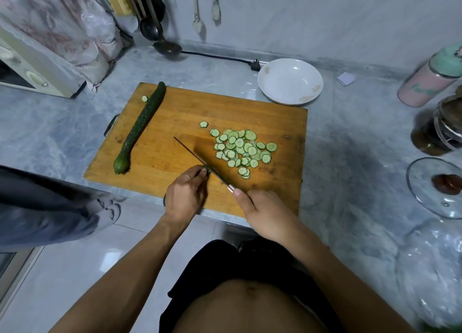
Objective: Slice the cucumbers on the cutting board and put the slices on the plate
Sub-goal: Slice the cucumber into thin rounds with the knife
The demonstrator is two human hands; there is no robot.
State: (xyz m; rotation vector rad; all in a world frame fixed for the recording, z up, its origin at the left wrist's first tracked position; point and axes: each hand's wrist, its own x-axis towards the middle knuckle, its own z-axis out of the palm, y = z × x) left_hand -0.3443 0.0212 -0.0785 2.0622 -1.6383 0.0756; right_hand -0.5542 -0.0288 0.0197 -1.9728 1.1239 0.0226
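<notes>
A wooden cutting board (175, 112) lies on the marble counter. A whole cucumber (140, 127) rests along its left side, with one stray slice (144, 98) beside its far end. A pile of several cucumber slices (242, 150) covers the board's right middle. My right hand (265, 212) grips the handle of a knife (197, 157) whose blade points away to the left. My left hand (185, 195) pinches a small cucumber end piece (207, 170) against the blade. A white plate (290, 81) sits behind the board's right corner and holds nothing.
A microwave (30, 67) under a cloth stands at the far left. A ladle (165, 45) and a power plug (255, 65) lie at the back. A pink canister (430, 80), a dark jar (440, 130) and a glass lid (437, 190) sit on the right. Another person's leg (50, 212) is at the left.
</notes>
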